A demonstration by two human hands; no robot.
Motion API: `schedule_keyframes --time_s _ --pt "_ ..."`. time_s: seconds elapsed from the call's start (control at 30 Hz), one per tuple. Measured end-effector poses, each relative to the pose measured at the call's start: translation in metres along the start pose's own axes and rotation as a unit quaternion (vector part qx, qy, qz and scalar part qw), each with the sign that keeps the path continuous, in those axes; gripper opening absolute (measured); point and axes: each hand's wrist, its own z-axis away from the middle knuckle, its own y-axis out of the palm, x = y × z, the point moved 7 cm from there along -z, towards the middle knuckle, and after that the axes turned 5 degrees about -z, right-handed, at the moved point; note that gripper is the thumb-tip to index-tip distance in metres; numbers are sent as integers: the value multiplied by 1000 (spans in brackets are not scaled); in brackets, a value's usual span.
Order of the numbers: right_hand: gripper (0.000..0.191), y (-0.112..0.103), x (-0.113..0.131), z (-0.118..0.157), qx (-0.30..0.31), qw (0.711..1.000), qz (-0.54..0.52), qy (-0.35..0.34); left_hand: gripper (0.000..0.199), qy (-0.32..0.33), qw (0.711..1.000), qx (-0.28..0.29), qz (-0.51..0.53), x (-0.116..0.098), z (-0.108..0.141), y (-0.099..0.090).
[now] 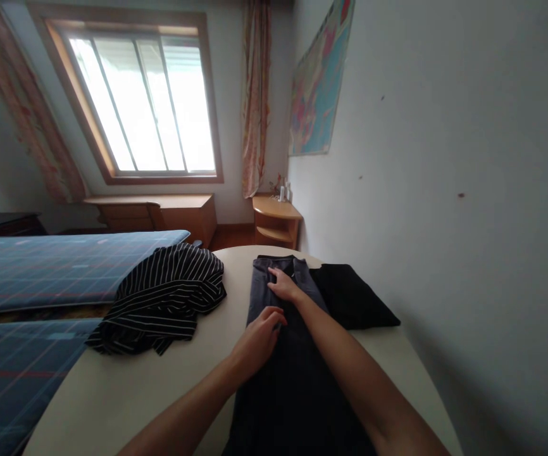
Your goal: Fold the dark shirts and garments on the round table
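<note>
A dark grey shirt [297,386] with a collar at its far end lies in a long narrow strip down the middle of the round table [198,373]. My left hand [257,342] is over its left edge, fingers curled in and the fingertips closed on the cloth. Farther up, my right hand [283,284] rests near the collar with thumb and fingers spread on the fabric. The near end of the shirt runs out of view at the bottom, between my forearms.
Left on the table is a crumpled black-and-white striped garment [174,288]. A folded black garment [354,296] lies right of the shirt, partly beside its edge. Beds with blue plaid covers [65,266] adjoin the left side. A white wall [445,253] stands close on the right.
</note>
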Motion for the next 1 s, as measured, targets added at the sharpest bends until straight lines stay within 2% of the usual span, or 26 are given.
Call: schedule_keyframes --time_s 0.17,0.3,0.4,0.5,0.7,0.8,0.9,1.0 --pt "46 -11 0 18 -33 999 28 7 51 -18 993 39 -111 20 25 9" --pt "33 -17 10 44 -7 992 129 -8 64 -51 977 119 -169 33 37 19" --pt "33 -18 15 67 9 981 192 -9 69 -58 966 154 -198 36 37 22" --pt "40 -13 15 81 32 976 217 3 70 -53 963 158 -213 41 30 20" --pt "56 9 2 73 81 977 196 15 69 -42 964 154 -211 64 6 11" --pt "60 16 -7 62 71 980 187 24 62 -50 969 145 -192 69 3 4" --pt "56 15 -12 56 27 986 167 6 52 -60 976 140 -159 60 17 -8" --pt "48 11 -16 55 -11 991 129 -27 41 -62 977 156 -134 40 45 -24"
